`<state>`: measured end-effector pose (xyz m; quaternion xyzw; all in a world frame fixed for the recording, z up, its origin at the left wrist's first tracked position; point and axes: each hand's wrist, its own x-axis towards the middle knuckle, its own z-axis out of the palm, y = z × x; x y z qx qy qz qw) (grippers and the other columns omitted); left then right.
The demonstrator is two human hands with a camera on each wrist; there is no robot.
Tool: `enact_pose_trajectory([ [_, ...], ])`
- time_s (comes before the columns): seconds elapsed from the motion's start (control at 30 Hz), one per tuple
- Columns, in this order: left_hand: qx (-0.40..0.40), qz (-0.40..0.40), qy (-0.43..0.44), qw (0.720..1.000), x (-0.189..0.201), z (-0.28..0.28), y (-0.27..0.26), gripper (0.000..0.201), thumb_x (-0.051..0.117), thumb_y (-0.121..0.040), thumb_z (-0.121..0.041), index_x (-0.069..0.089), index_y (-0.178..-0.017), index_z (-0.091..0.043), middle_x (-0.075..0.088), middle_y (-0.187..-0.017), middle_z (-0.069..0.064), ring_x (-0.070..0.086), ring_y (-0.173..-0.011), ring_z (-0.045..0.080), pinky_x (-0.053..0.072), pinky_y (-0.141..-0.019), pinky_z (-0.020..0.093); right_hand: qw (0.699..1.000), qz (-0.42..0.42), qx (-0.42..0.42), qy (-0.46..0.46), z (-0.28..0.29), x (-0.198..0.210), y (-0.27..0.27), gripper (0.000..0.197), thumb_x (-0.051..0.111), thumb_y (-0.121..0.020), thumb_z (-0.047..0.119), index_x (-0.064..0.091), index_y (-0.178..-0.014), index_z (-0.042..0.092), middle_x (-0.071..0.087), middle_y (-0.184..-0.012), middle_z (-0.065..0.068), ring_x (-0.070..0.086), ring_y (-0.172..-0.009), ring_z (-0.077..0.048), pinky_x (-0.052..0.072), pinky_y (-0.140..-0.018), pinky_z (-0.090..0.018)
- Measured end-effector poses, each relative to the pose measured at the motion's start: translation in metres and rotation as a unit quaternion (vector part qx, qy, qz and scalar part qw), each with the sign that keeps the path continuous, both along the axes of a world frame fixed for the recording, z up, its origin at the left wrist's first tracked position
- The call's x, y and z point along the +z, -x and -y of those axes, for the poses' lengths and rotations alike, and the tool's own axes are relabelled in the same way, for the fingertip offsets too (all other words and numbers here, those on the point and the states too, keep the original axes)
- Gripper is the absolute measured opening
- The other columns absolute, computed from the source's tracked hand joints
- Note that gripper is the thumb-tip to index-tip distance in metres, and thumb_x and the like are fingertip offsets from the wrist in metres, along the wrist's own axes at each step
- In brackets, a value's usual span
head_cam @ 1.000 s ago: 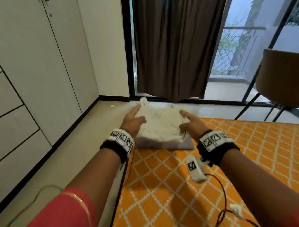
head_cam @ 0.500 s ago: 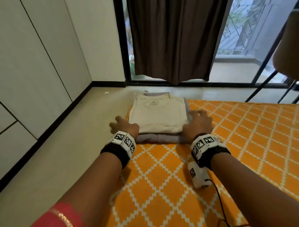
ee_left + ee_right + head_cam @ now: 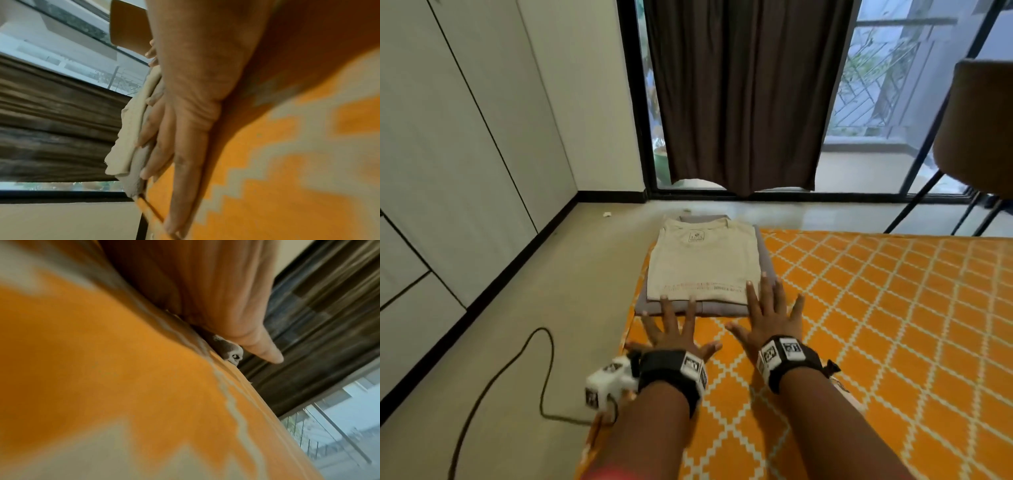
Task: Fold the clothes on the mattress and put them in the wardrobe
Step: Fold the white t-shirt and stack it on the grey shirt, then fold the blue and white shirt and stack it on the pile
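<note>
At the near left corner of the mattress (image 3: 859, 308), which wears an orange cover with a pale diamond lattice, two folded garments lie stacked: a cream T-shirt (image 3: 702, 265) with a small printed label at its collar on top, and a grey garment (image 3: 671, 308) under it, showing along the near edge and right side. Both hands lie flat, palms down, on the mattress just in front of the stack. The left hand (image 3: 676, 330) has its fingers (image 3: 665, 308) straight and spread apart, the tips of the longer ones reaching onto the near edge of the grey garment; the left wrist view shows the same fingers (image 3: 156, 142) lying against the cream and grey folds, holding nothing. The right hand (image 3: 765, 315) is likewise splayed, its fingers (image 3: 751, 294) straight and apart, with the tips resting on the stack's near right corner. Each wrist carries a black band with printed markers, and a white camera unit (image 3: 607, 380) hangs off the left one. A dark cable (image 3: 517, 363) loops over the beige floor (image 3: 534, 308) beside the mattress. White wardrobe doors (image 3: 448, 137) line the left wall, shut. Beyond, a dark brown curtain (image 3: 746, 96) hangs before a glass door, and a brown chair (image 3: 976, 126) stands at the right edge.
</note>
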<state>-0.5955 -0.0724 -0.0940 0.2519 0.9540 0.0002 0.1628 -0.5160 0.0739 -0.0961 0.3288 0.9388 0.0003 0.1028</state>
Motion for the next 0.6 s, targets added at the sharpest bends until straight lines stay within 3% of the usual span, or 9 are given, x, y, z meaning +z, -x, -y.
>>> enact_pose_trajectory([
  [0.03,0.007,0.02,0.005,1.0,-0.003,0.007,-0.013,0.094,0.026,-0.077,-0.087,-0.038,-0.133,-0.047,-0.039,-0.154,0.004,-0.022,-0.142,0.047,0.011,-0.104,0.077,1.0,-0.018,-0.01,0.011,0.004,-0.002,-0.01,0.094,-0.007,-0.071,0.088,-0.038,-0.139,0.032,-0.05,-0.141,-0.001,-0.039,-0.136,-0.03,-0.03,-0.095,-0.066],
  [0.07,0.002,0.035,0.011,0.999,-0.005,0.015,-0.025,0.092,0.024,-0.078,-0.086,-0.037,-0.134,-0.047,-0.039,-0.153,0.003,-0.025,-0.142,0.045,0.008,-0.104,0.078,0.999,-0.024,-0.011,0.025,0.008,-0.002,-0.02,0.093,-0.006,-0.07,0.089,-0.04,-0.138,0.035,-0.054,-0.138,0.0,-0.042,-0.134,-0.031,-0.028,-0.094,-0.067],
  [0.17,-0.033,0.063,0.05,0.996,-0.005,0.044,-0.058,0.088,0.02,-0.081,-0.084,-0.03,-0.143,-0.045,-0.038,-0.154,0.002,-0.029,-0.142,0.042,0.003,-0.102,0.079,0.999,-0.003,-0.005,0.052,0.023,-0.007,-0.057,0.089,-0.019,-0.059,0.088,-0.042,-0.132,0.043,-0.053,-0.14,0.003,-0.036,-0.138,-0.035,-0.008,-0.106,-0.071],
  [0.23,-0.054,0.079,0.078,0.992,0.001,0.061,-0.081,0.086,0.019,-0.083,-0.083,-0.027,-0.145,-0.045,-0.038,-0.154,0.001,-0.029,-0.141,0.043,0.004,-0.101,0.079,0.996,0.019,0.002,0.087,0.04,-0.005,-0.089,0.086,-0.022,-0.057,0.084,-0.038,-0.133,0.047,-0.046,-0.145,0.005,-0.03,-0.142,-0.035,-0.005,-0.108,-0.07],
  [0.37,-0.103,0.094,0.114,0.984,0.014,0.098,-0.14,0.087,0.02,-0.083,-0.082,-0.028,-0.144,-0.045,-0.038,-0.154,-0.001,-0.028,-0.14,0.048,0.007,-0.101,0.079,0.992,0.082,0.041,0.089,0.08,0.002,-0.162,0.108,-0.047,-0.032,0.079,-0.039,-0.133,0.042,-0.043,-0.147,0.004,-0.029,-0.143,-0.033,-0.009,-0.111,-0.066],
  [0.47,-0.144,0.099,0.151,0.973,0.023,0.126,-0.194,0.089,0.023,-0.084,-0.081,-0.027,-0.146,-0.04,-0.036,-0.155,0.0,-0.024,-0.141,0.05,0.011,-0.102,0.077,0.982,0.14,0.075,0.099,0.104,0.02,-0.21,0.122,-0.041,-0.028,0.082,-0.03,-0.142,0.039,-0.034,-0.154,0.003,-0.022,-0.146,-0.033,-0.004,-0.116,-0.059],
  [0.53,-0.187,0.12,0.146,0.964,0.031,0.137,-0.225,0.09,0.027,-0.086,-0.08,-0.024,-0.148,-0.039,-0.034,-0.156,-0.003,-0.023,-0.141,0.05,0.01,-0.102,0.078,0.975,0.175,0.093,0.101,0.101,0.029,-0.228,0.119,-0.022,-0.041,0.09,-0.02,-0.149,0.041,-0.025,-0.159,0.005,-0.012,-0.148,-0.035,0.007,-0.117,-0.057],
  [0.6,-0.225,0.164,0.141,0.95,0.038,0.149,-0.25,0.091,0.035,-0.086,-0.077,-0.018,-0.15,-0.041,-0.03,-0.157,-0.009,-0.022,-0.143,0.047,0.007,-0.101,0.079,0.961,0.237,0.093,0.106,0.103,0.037,-0.249,0.089,0.014,-0.076,0.088,-0.017,-0.148,0.047,-0.021,-0.16,0.011,0.0,-0.149,-0.035,0.02,-0.115,-0.057],
])
